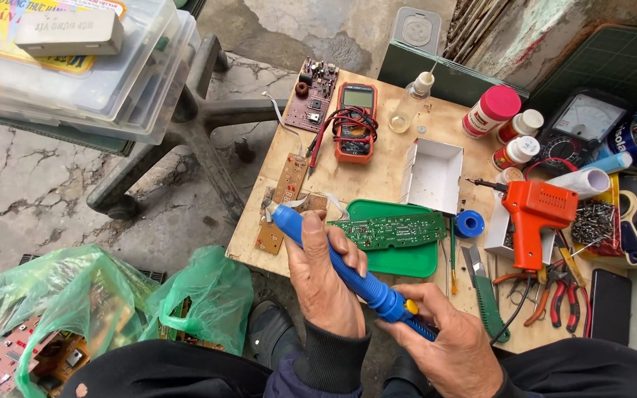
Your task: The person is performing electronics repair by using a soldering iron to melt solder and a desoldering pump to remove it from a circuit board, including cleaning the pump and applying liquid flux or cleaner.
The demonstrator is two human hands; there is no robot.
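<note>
My left hand (324, 276) is wrapped around the upper half of a blue desoldering pump (348, 274), fingers curled tight over the barrel and my thumb lying along it toward the pale tip, which points up and away from me. My right hand (447, 339) grips the lower end of the same pump near its yellow button, fingers closed around the dark plunger end, thumb pressed on top. The pump runs slantwise between both fists, just above the near edge of the wooden table (385, 177). Just beyond my left fingertips lies a long green circuit board (392, 230) resting on a green plastic tray (399, 254). Past the pump tip, to the left of my left thumb, sit small brown circuit boards (285, 195) with a white ribbon cable. Farther out from my left fingers stands an orange multimeter (355, 121) with red and black leads coiled on it, and beside that a reddish circuit board (315, 94). A white open box (433, 177) sits beyond the green board. Out past my right fingers lies a green utility knife (486, 295), then an orange soldering gun (536, 221) and red-handled pliers (558, 298). Left of my left wrist, off the table, green plastic bags (112, 309) hold more boards.
</note>
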